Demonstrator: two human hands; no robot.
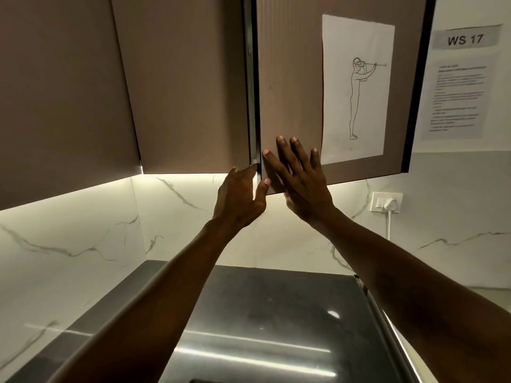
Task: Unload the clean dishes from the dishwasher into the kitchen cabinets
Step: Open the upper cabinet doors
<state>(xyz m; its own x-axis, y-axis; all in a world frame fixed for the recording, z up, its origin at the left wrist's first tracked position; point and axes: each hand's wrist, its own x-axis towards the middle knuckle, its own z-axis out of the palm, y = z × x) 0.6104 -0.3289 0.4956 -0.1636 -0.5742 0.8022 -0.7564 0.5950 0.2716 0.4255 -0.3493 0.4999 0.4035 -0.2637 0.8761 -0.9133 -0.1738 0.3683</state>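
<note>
Head view: the matte taupe cabinet door, with a taped sheet bearing a line-drawn figure, fills 12 to 1 o'clock. The right hand lies flat on its lower corner, fingers spread. At that hand's 9 o'clock, the left hand reaches the door's edge, its fingertips hidden in the dark gap, so I cannot tell whether it grips.
</note>
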